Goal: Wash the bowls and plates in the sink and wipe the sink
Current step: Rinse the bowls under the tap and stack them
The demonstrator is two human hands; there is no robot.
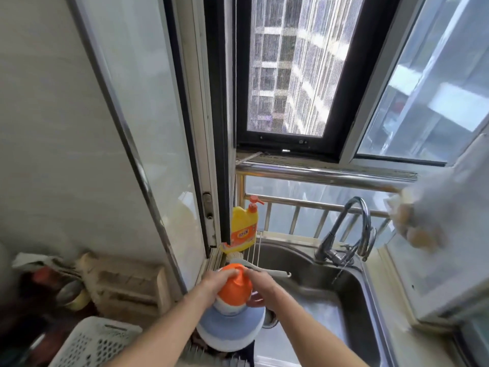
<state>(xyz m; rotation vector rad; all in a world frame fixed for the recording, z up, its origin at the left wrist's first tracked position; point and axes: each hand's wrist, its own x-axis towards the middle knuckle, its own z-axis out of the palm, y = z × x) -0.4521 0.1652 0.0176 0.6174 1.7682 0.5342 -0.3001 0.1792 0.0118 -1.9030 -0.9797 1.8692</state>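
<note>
A brushed stainless-steel sink [304, 263] gleams beneath a polished metal tap [354, 229], beside a glossy yellow plastic detergent bottle [244, 229], a smooth orange plastic cap [234, 287] and a matt white perforated plastic basket [92, 343].

The steel sink [312, 263] sits below the window, a deep rounded basin with a dull grey, wet-looking wall and a drain [270, 317] near its left edge. A dark curved faucet [352, 229] rises from its back rim, and a thin stream of water [338, 274] falls from it into the basin. At the sink's left front edge stands a stack of bowls and plates [230, 331], pale with blue-grey bands, the widest piece underneath and smaller ones nested above. An orange bowl-like piece [234, 288], tilted with its outside up, is held above the stack.
</note>
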